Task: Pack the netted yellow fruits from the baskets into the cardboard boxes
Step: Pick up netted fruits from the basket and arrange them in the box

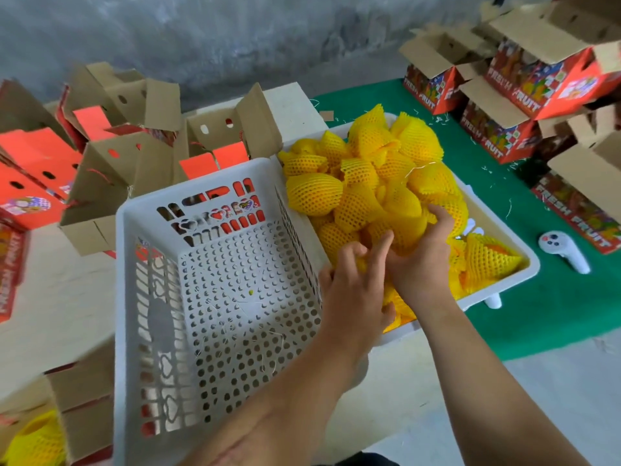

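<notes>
Green cloth [554,317]: spread over the right part of the bench [60,297], strewn with thin pale shreds. White handheld controller [564,252]: lying on the green cloth, near the printed cartons, buttons on its round face. Grey mottled wall [235,38]: behind the bench. Pale floor [554,398]: visible at lower right beyond the cloth's edge

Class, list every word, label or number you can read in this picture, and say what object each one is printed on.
"FRESH FRUIT": on the upper stacked box at right.
"FRESH FRUIT": on the box nearest the white controller.
"FRESH FRUIT", partly blurred: on the far small box and the lower stacked box.
Round sticker on the left red box: too blurred to read.
White baskets: no text.
</notes>
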`<state>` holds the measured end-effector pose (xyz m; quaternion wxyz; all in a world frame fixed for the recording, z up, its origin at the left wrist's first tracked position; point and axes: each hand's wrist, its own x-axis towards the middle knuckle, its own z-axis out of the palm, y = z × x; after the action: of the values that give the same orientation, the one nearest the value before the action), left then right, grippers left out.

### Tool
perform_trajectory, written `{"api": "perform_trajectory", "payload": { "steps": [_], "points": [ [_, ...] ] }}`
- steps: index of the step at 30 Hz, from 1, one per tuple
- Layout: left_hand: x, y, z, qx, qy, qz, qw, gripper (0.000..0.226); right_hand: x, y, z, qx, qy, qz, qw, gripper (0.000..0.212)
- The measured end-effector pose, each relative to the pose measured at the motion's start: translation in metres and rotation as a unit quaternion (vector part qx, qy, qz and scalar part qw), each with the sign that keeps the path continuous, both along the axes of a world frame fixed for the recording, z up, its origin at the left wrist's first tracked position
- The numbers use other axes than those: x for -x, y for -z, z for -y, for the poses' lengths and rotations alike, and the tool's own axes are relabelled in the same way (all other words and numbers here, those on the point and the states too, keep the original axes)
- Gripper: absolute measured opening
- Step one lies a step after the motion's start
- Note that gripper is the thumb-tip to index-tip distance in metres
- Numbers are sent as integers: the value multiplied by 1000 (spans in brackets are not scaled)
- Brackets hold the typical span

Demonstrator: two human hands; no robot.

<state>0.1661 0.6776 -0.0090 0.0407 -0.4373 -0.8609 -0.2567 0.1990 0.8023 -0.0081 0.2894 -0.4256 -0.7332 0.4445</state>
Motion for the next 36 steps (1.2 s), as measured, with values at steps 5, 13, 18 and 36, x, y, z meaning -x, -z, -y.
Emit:
{"api": "perform_trajectory", "payload": {
  "steps": [5,13,18,36],
  "points": [
    [13,-17,16,-270,-71,272,921,116,-13,1,2,20,-25,-165,986,85],
    [50,-48,67,-441,-125,729,508,45,-3,-11,36,159,18,-249,955,76],
    [63,-46,120,-395,-192,735,517,55,12,-21,119,70,-2,-168,983,70],
    [137,-31,598,-239,-339,547,727,27,120,-2,529,67,-448,119,883,61]
  ]
}}
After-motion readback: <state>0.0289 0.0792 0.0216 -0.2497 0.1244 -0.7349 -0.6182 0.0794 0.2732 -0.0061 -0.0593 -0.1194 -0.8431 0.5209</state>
